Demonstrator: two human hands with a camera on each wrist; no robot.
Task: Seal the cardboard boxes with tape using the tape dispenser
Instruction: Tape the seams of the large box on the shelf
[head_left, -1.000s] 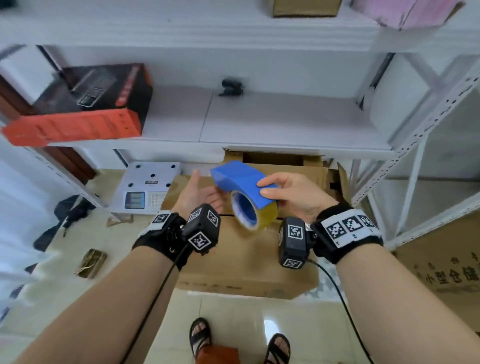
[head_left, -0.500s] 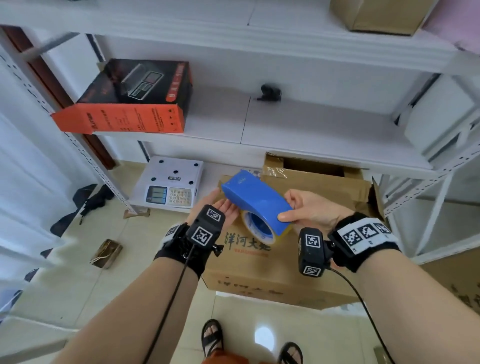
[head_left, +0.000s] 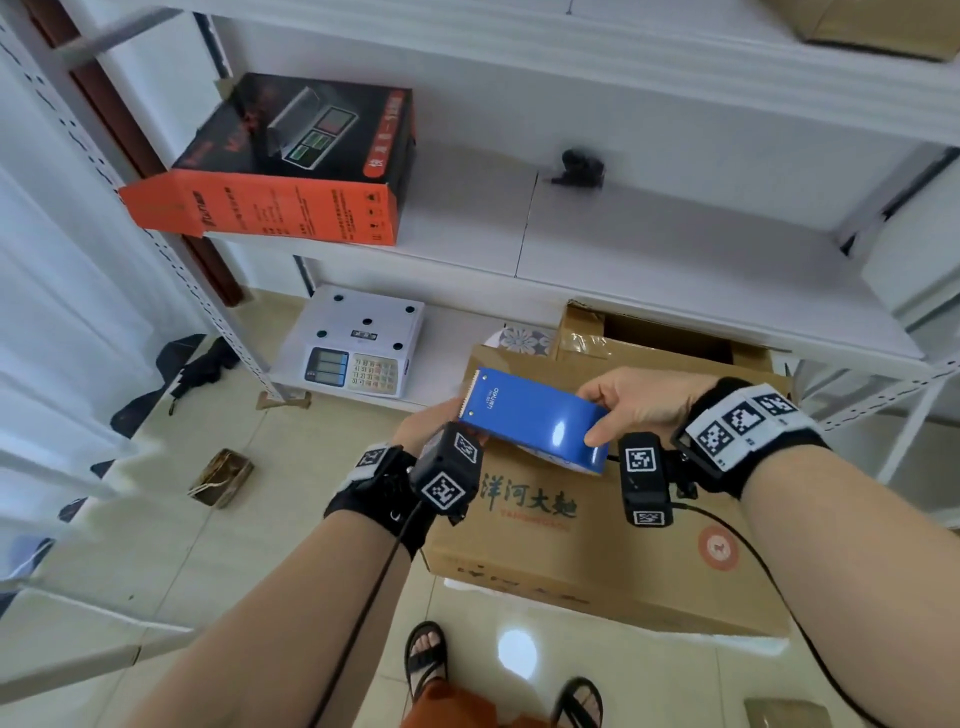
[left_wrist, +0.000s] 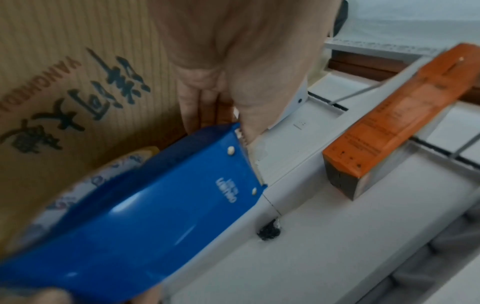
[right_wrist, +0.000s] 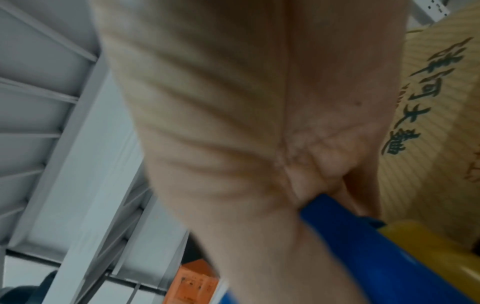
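My right hand grips the rear of a blue tape dispenser, thumb on its near side and fingers on top. The dispenser lies almost level above a closed cardboard box printed with dark characters. Its toothed edge points away to the left. My left hand reaches under that toothed end. In the left wrist view the fingers and thumb run straight up to the blade of the dispenser, their tips hidden behind it. The yellowish tape roll shows under the blue cover.
A second, open cardboard box stands behind the printed one under the white shelf. An orange and black carton sits on the shelf at left. A white scale lies on the low shelf. My sandalled feet stand on the tiled floor.
The dispenser has turned from a steep tilt to nearly flat, its roll now hidden from above. My left hand has moved from beside it to under its toothed end.
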